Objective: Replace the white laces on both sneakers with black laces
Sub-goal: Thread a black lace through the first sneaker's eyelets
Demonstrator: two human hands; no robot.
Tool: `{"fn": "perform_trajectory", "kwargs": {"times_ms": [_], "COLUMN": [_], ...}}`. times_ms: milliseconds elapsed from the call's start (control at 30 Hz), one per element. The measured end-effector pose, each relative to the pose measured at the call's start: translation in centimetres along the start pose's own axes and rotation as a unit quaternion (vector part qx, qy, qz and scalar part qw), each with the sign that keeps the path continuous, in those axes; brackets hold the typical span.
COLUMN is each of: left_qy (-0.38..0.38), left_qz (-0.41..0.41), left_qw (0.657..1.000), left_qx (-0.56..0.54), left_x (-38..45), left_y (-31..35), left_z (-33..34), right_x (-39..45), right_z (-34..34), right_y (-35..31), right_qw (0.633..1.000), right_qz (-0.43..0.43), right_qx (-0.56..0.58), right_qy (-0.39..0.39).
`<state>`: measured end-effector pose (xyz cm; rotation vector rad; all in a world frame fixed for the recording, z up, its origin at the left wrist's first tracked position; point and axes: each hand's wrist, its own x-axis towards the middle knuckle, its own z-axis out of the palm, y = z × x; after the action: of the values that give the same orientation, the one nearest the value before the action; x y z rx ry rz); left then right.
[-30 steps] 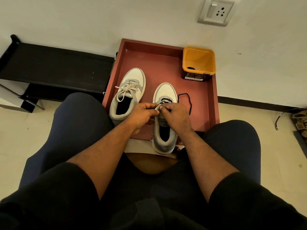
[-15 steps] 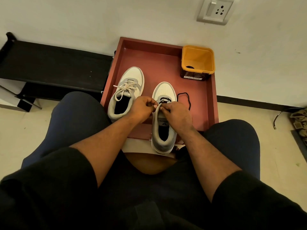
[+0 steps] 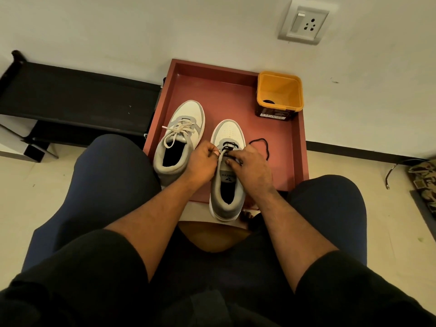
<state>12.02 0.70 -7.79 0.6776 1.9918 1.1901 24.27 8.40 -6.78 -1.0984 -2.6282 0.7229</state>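
Note:
Two white and grey sneakers stand in a red tray (image 3: 236, 95). The left sneaker (image 3: 186, 128) still carries a white lace (image 3: 179, 132). The right sneaker (image 3: 226, 185) has a black lace (image 3: 262, 146) through its lowest eyelets, with a loose loop trailing to its right on the tray. My left hand (image 3: 200, 161) grips the shoe's left eyelet edge near the tongue. My right hand (image 3: 250, 166) pinches the black lace over the tongue. My fingers hide the eyelets being worked.
A yellow tub (image 3: 279, 95) stands in the tray's far right corner, something small and black inside. A black low shelf (image 3: 77, 100) sits left against the wall. A wall socket (image 3: 304, 22) is above. My knees flank the tray. A cable (image 3: 396, 166) lies at right.
Both hands stay at the right sneaker's tongue with small finger shifts; the right hand's fingers have spread slightly over the lace. The view has tilted a little.

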Motion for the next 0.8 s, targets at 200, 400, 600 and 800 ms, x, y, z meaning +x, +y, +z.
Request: {"fn": "perform_trajectory", "kwargs": {"times_ms": [200,400,600,800], "left_qy": [0.019,0.096,0.265,0.458], "left_qz": [-0.051,-0.060,-0.026,0.086], "left_qw": [0.994,0.949,0.871,0.784], "left_qx": [-0.093,-0.293,-0.413,-0.409], "left_x": [-0.7,-0.8,-0.5,0.7], "left_y": [0.5,2.9,4.8,3.9], "left_z": [-0.6,-2.9,-7.1,-11.1], "right_x": [-0.3,-0.3,-0.3,-0.4], "right_z": [0.1,-0.3,-0.4,-0.6], "right_y": [-0.1,0.2,0.4,0.5], "right_qw": [1.000,0.997,0.995,0.994], "right_qz": [0.002,0.038,0.059,0.074], "right_qx": [0.020,0.059,0.078,0.075], "right_qy": [0.019,0.032,0.024,0.032]}}
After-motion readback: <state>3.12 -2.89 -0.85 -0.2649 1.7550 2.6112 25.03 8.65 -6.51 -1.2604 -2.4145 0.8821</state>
